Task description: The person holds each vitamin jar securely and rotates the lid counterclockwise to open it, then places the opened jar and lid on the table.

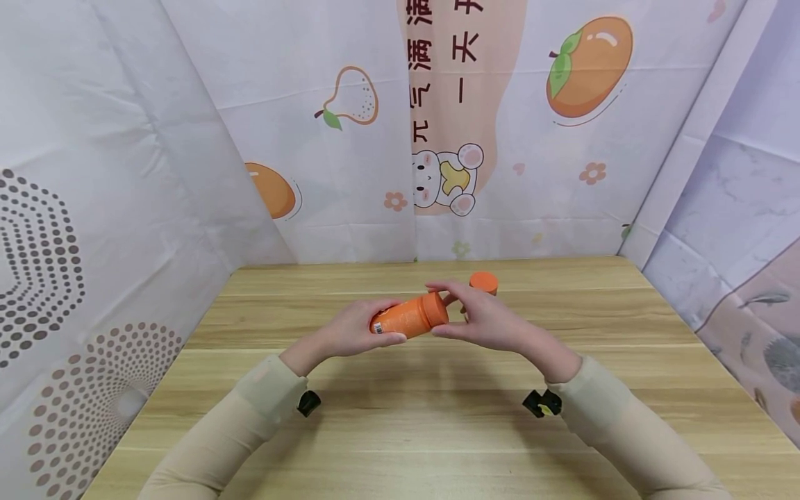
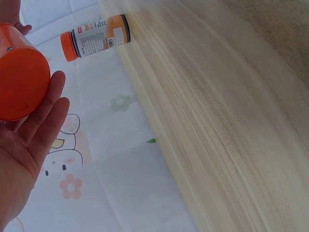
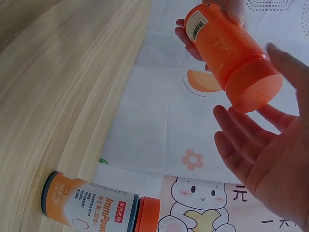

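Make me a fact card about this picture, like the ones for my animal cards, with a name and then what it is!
Left hand: grips the orange bottle
Right hand: around the bottle's orange lid; touching is hard to tell
Orange bottle: tipped sideways above the table, lid towards the right hand
Other bottle: standing on the table, orange lid, white-and-orange label
Table: pale wood grain
Backdrop: white, with fruit, flowers and a cartoon animal
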Demonstrator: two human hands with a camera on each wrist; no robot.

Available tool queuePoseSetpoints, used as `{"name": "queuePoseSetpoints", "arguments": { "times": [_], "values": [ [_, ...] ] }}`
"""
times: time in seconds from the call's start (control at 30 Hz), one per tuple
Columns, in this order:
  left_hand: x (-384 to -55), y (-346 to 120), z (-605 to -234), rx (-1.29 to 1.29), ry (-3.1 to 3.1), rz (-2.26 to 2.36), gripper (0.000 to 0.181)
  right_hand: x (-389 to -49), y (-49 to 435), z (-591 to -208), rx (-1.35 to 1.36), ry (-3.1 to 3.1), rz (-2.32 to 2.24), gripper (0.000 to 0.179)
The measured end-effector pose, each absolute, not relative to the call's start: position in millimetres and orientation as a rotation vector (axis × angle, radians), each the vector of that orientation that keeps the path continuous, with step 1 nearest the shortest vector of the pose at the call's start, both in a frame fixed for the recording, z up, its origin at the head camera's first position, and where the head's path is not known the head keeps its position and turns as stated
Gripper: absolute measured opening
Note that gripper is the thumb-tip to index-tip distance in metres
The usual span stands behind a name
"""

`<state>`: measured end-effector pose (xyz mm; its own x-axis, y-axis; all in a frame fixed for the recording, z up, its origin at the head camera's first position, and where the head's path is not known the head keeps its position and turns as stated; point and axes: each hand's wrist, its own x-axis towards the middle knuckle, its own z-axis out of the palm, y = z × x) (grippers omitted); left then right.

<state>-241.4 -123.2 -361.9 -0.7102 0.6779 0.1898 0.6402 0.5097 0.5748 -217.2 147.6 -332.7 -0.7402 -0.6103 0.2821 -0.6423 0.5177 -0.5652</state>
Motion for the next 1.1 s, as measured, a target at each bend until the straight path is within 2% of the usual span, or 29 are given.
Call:
{"name": "queuePoseSetpoints", "arguments": {
  "times": [0.37, 1.1],
  "values": [
    [-240.6, -123.3, -360.0, 1.174, 2.671, 0.988, 0.048, -215.3, 143.8, -330.2, 0.952, -2.853, 1.054, 0.063],
    [-240.6, -124.3, -361.2, 1.193, 2.671, 0.988, 0.048, -215.6, 145.1, -331.4, 1.023, -2.795, 1.038, 0.059]
  ]
}}
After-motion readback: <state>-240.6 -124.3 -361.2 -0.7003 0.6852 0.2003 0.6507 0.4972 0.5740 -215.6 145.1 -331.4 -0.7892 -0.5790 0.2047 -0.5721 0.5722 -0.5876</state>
